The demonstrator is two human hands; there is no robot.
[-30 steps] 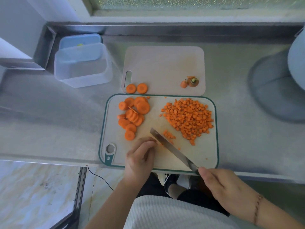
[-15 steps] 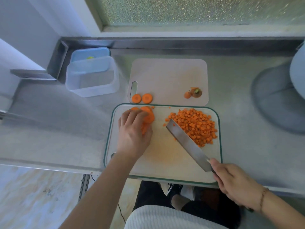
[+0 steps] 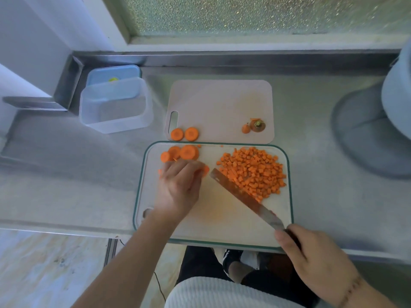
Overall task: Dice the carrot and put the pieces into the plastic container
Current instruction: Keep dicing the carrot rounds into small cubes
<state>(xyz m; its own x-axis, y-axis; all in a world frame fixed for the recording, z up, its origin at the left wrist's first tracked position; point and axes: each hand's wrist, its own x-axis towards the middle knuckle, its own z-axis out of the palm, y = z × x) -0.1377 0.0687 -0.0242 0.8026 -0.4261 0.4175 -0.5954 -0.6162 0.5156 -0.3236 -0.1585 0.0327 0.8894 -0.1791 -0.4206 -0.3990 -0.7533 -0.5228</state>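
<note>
The left hand [image 3: 180,185] has moved up onto the carrot slices [image 3: 180,152], fingers curled over them; the right hand [image 3: 311,256] grips the knife [image 3: 242,194], so more dicing comes next

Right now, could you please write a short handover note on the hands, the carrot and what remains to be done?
Left hand: lying over the carrot slices at the left of the green-rimmed cutting board; whether it grips any is hidden.
Right hand: grips the knife, blade resting beside the diced pile.
Two more slices and the carrot ends lie on the plain board behind.
Plastic container: back left on the counter, open, no carrot in it.
Done: most of the carrot diced.
Left: dice the slices, move all the pieces into the container.
</note>
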